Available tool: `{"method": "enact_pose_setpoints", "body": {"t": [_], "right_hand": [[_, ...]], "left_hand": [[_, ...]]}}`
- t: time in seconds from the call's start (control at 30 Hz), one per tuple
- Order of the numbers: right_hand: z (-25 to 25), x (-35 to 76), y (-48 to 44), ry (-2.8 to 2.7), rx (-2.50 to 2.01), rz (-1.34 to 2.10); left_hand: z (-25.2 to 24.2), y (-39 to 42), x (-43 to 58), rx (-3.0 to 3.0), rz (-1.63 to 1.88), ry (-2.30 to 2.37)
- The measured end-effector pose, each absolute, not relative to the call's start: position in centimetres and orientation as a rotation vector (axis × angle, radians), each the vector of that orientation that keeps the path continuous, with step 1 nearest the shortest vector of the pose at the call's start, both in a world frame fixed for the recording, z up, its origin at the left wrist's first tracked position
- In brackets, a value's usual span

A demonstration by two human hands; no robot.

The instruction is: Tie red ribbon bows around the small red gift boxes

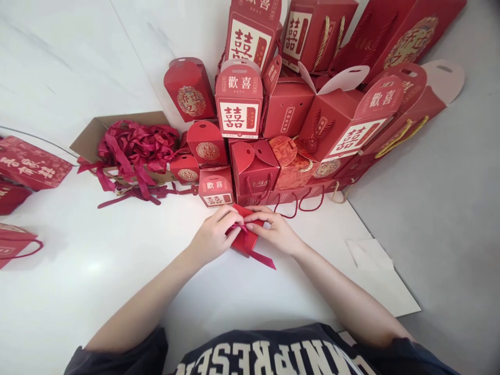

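Observation:
A small red gift box (245, 240) lies on the white table (117, 271) in front of me, with a red ribbon (261, 257) trailing from it toward the right. My left hand (214, 234) has its fingers pinched on the ribbon at the box's left side. My right hand (273, 228) pinches the same ribbon from the right, fingertips nearly touching the left hand's. The top of the box is mostly hidden under both hands.
A big pile of red gift boxes and bags (273, 120) stands just beyond my hands. A cardboard tray of loose red ribbons (135, 148) sits at the left. More red bags (27, 166) lie at the far left edge. A white sheet (371, 260) lies near the table's right edge.

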State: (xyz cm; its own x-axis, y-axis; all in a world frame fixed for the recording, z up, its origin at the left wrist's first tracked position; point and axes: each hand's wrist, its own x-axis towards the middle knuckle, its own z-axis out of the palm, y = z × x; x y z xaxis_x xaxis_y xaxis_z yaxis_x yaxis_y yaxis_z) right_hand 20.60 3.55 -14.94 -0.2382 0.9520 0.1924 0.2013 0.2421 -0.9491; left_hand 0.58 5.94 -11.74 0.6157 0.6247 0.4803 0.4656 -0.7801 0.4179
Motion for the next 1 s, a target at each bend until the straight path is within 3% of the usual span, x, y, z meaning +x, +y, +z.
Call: {"method": "enact_pose_setpoints", "body": {"t": [0.37, 0.6, 1.0], "right_hand": [[-14.2, 20.6, 3.8, -1.541, -1.098, 1.206], [-14.2, 20.6, 3.6, -1.565, -1.075, 1.194], [-14.1, 21.6, 3.3, -1.603, -1.080, 1.202]], "left_hand": [[-10.5, 6.5, -0.1, 2.626, 0.801, 1.064], [-7.5, 6.3, -1.0, 2.185, 0.411, 1.268], [-8.4, 7.0, -1.0, 1.951, 0.460, 1.179]]}}
